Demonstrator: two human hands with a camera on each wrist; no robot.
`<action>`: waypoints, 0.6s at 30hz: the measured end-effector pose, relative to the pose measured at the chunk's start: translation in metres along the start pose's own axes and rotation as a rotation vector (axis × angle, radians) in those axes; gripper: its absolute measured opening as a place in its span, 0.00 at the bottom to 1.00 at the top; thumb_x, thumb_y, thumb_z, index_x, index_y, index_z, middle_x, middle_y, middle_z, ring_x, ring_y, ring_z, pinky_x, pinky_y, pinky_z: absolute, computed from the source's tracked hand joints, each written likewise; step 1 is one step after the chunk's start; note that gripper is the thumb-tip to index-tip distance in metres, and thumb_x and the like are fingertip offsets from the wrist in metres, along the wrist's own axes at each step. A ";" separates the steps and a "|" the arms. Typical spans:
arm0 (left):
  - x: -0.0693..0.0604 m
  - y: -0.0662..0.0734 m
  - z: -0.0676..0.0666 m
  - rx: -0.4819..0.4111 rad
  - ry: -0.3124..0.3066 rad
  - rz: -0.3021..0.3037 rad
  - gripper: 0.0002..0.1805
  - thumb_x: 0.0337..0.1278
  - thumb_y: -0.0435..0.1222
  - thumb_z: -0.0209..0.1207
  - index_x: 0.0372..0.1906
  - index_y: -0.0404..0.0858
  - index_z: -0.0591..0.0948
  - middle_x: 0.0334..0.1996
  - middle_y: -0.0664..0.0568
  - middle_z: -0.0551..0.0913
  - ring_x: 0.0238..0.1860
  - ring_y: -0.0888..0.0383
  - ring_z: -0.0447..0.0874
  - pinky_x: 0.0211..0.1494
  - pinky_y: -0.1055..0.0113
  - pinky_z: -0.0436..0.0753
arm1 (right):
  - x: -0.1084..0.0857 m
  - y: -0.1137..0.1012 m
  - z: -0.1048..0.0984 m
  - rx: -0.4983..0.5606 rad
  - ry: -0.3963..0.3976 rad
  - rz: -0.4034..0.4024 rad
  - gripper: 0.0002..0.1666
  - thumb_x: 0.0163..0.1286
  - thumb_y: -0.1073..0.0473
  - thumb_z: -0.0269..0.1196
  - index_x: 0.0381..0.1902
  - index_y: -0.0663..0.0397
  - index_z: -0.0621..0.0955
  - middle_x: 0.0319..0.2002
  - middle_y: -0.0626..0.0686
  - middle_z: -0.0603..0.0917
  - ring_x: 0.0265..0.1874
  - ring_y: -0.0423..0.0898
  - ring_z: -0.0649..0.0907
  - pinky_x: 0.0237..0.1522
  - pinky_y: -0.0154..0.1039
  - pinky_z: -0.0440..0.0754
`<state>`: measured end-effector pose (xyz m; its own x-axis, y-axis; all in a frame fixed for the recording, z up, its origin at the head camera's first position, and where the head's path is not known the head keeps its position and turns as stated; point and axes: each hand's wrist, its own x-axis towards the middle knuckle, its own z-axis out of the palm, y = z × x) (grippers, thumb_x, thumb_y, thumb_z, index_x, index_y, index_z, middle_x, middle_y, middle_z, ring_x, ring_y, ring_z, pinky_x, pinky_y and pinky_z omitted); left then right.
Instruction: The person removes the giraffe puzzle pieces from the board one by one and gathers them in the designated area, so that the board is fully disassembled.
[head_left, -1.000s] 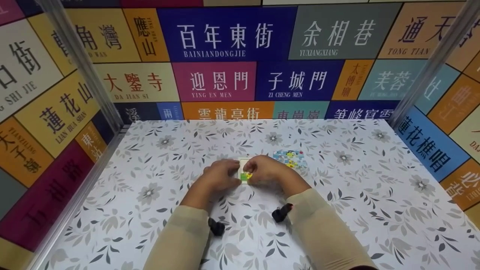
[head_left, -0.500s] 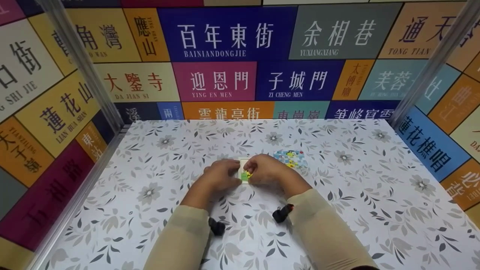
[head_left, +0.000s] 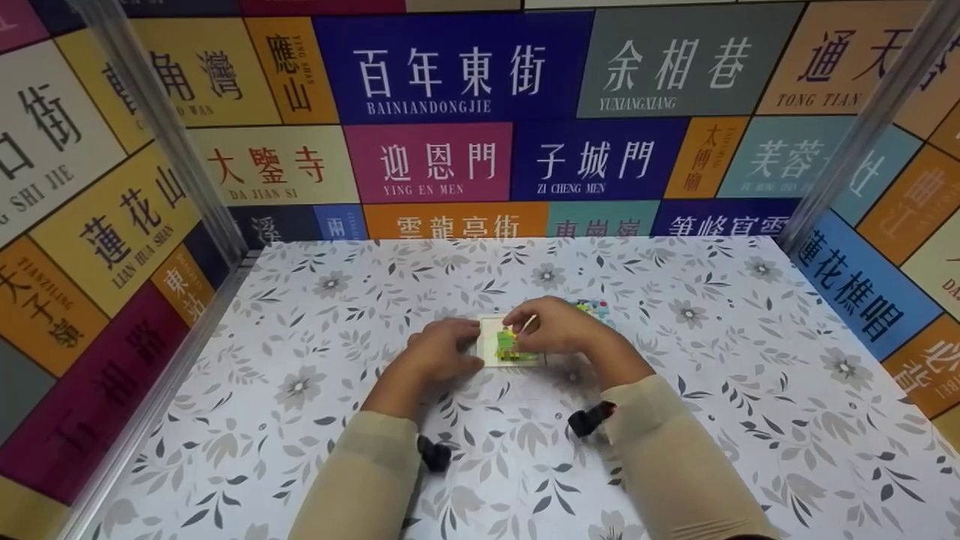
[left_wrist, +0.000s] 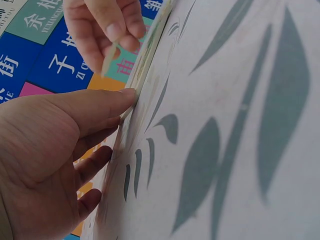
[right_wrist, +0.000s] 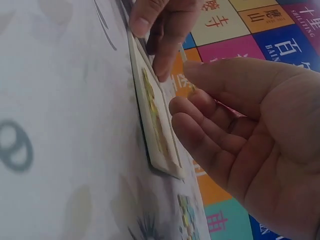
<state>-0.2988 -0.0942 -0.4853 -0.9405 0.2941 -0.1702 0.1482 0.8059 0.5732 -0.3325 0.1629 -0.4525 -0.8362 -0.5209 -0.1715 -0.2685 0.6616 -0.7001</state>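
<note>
A shallow cream puzzle tray point(head_left: 489, 343) lies flat on the table, with green and yellow pieces point(right_wrist: 152, 107) in part of it. At its left end, my left hand point(head_left: 442, 351) holds the tray's edge, thumb near one corner and fingers toward the other. Above the tray, my right hand point(head_left: 556, 326) pinches a thin green and yellow puzzle piece point(head_left: 507, 343) between thumb and fingertips. Seen edge-on in the left wrist view, that puzzle piece point(left_wrist: 109, 59) is apart from the tray. The right hand covers part of the tray's far right side.
Several loose blue, white and yellow puzzle pieces point(head_left: 598, 306) lie behind the right hand, partly hidden by it. A floral cloth covers the table point(head_left: 300, 450). Sign-patterned panels point(head_left: 450, 161) stand around the back and sides.
My right hand has moved right and lifted the green and yellow puzzle piece from the tray's near left area, uncovering more of the tray. The left hand has stayed in place.
</note>
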 end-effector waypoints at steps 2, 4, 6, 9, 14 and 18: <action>0.000 0.000 0.000 -0.011 0.001 -0.014 0.34 0.65 0.49 0.70 0.76 0.54 0.77 0.80 0.61 0.71 0.84 0.48 0.62 0.87 0.39 0.56 | -0.006 0.007 -0.009 0.009 0.021 0.015 0.26 0.66 0.56 0.74 0.63 0.45 0.87 0.57 0.52 0.88 0.57 0.51 0.88 0.56 0.48 0.89; 0.000 0.000 0.001 -0.017 0.002 -0.022 0.34 0.65 0.49 0.70 0.76 0.55 0.78 0.81 0.62 0.71 0.85 0.49 0.61 0.87 0.39 0.56 | -0.013 0.015 -0.018 0.029 0.044 0.034 0.28 0.65 0.55 0.75 0.64 0.45 0.86 0.58 0.53 0.88 0.57 0.52 0.88 0.54 0.47 0.89; -0.001 0.000 0.001 -0.019 0.005 -0.020 0.34 0.65 0.48 0.70 0.76 0.55 0.78 0.81 0.62 0.70 0.85 0.49 0.60 0.88 0.40 0.55 | -0.020 0.025 -0.027 0.039 0.071 0.049 0.30 0.64 0.54 0.76 0.65 0.46 0.86 0.58 0.54 0.88 0.57 0.53 0.88 0.52 0.44 0.89; -0.001 0.000 0.001 -0.012 0.011 -0.008 0.34 0.65 0.47 0.71 0.76 0.55 0.77 0.81 0.61 0.71 0.86 0.49 0.60 0.88 0.39 0.54 | -0.029 0.040 -0.036 0.064 0.096 0.067 0.30 0.65 0.56 0.76 0.65 0.49 0.85 0.58 0.56 0.88 0.56 0.54 0.89 0.48 0.42 0.88; 0.000 0.000 0.001 -0.017 0.006 -0.012 0.34 0.66 0.47 0.70 0.76 0.55 0.77 0.81 0.60 0.71 0.86 0.49 0.59 0.88 0.39 0.53 | -0.037 0.057 -0.042 0.075 0.105 0.105 0.29 0.65 0.56 0.76 0.64 0.47 0.86 0.57 0.56 0.87 0.57 0.54 0.89 0.44 0.39 0.88; 0.000 0.000 0.001 -0.022 0.003 -0.018 0.34 0.66 0.47 0.70 0.76 0.55 0.77 0.81 0.60 0.71 0.86 0.50 0.59 0.88 0.39 0.53 | -0.037 0.063 -0.040 0.079 0.098 0.124 0.29 0.64 0.57 0.77 0.64 0.45 0.86 0.57 0.55 0.88 0.53 0.51 0.88 0.44 0.40 0.88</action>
<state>-0.2985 -0.0935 -0.4860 -0.9437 0.2783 -0.1787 0.1246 0.7996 0.5874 -0.3375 0.2450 -0.4629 -0.9043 -0.3804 -0.1939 -0.1254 0.6707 -0.7310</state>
